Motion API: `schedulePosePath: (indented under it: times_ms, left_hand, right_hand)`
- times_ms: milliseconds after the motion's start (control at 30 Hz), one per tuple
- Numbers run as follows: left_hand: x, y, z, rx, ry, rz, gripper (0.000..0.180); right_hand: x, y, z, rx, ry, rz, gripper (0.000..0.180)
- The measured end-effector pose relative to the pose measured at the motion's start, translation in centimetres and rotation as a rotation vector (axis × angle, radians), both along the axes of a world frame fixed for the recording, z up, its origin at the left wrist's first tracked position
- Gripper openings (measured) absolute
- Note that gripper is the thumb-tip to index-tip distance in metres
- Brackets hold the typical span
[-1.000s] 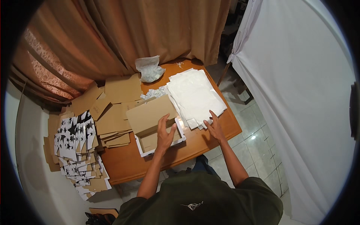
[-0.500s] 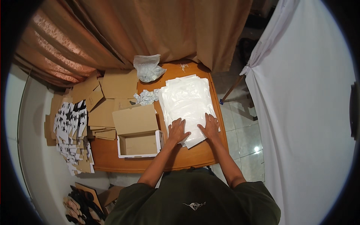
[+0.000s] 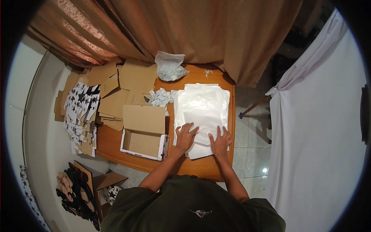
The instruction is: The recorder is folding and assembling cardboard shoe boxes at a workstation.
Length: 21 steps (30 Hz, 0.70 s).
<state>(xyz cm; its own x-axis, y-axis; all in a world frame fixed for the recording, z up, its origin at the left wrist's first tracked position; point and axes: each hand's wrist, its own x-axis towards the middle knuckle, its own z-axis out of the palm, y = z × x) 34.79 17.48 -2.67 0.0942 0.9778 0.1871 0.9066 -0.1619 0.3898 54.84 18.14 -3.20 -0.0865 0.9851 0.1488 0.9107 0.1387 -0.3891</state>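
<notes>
A stack of thin, glossy white sheets lies on the right part of the wooden table, its edges uneven. My left hand rests on the near left part of the stack, fingers spread. Opposite it, my right hand lies along the near right edge with fingers apart. Between the hands the upper sheet bulges slightly, and lower sheets stick out toward me. Left of my left hand stands an open cardboard box, its brown lid raised at the back and nothing visible inside.
Small white packets lie behind the box, near a clear plastic bag of similar ones. Flat brown cardboard and star-patterned cardboard pieces pile up at left. Shoes sit low left. White cloth hangs at right.
The whole view has shifted, so the table things appear farther right. My hands stay on the stack with fingers slightly more bent, and the upper sheet now bulges between them.
</notes>
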Motion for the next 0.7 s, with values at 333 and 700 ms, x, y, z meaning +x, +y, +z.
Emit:
schedulePosePath:
  times_ms: [333, 700]
  left_hand:
    - [0.6, 1.9, 13.9, 0.377, 0.006, 0.1, 0.047]
    - [-6.1, -6.6, 16.4, 0.379, -0.211, 0.153, 0.047]
  right_hand:
    - [-2.4, 1.3, 12.7, -0.497, 1.526, -0.334, 0.06]
    - [-7.3, 1.6, 15.6, -0.617, 1.931, 0.052, 0.061]
